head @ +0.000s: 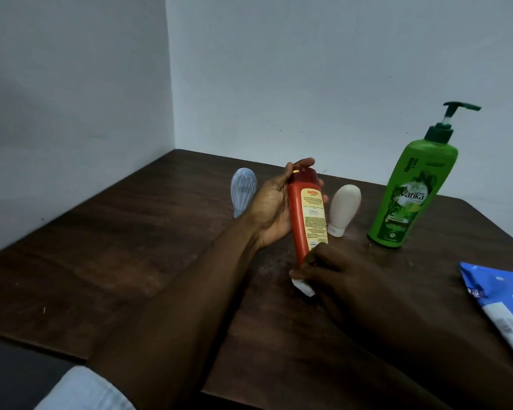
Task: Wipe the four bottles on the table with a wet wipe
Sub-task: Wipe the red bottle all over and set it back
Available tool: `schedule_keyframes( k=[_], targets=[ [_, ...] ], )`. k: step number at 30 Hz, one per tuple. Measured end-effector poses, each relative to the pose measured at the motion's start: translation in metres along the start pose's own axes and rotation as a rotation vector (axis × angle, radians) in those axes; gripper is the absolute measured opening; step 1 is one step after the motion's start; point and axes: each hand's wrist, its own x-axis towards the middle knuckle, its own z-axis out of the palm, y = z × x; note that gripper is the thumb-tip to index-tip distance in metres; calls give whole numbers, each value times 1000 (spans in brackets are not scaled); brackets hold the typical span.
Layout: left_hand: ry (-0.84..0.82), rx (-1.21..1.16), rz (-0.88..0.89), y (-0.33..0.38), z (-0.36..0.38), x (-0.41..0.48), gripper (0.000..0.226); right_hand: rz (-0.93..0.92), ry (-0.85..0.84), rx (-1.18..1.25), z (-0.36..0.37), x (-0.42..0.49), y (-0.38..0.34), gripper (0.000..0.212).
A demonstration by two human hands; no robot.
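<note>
Left hand [271, 207] grips the red bottle [307, 216] mid-body, right hand [335, 269] pinches the wet wipe [302, 287] at its base; smooth plastic looks light, likely slippery when wet.

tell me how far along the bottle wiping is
Done: nothing marks any bottle as finished. In hand: the left hand holds the red bottle tilted over the table while the right hand holds a wet wipe at its lower end. Left: the blue bottle, white bottle and green pump bottle stand with no hand on them; wiped or not, I cannot tell.
</note>
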Motion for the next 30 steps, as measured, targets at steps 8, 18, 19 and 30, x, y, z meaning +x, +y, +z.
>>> schedule_keyframes(
  k=[8, 18, 19, 30],
  targets=[
    [9, -10, 4, -4, -2, 4, 39, 7, 91, 93, -5, 0, 0, 33],
    [8, -49, 12, -1, 2, 4, 35, 223, 332, 215, -21, 69, 28, 22],
    [2, -62, 13, -1, 2, 4, 35, 244, 350, 211, -21, 73, 31, 20],
    [25, -41, 30, -5, -2, 5, 38, 202, 250, 229, -17, 49, 17, 22]
  ],
)
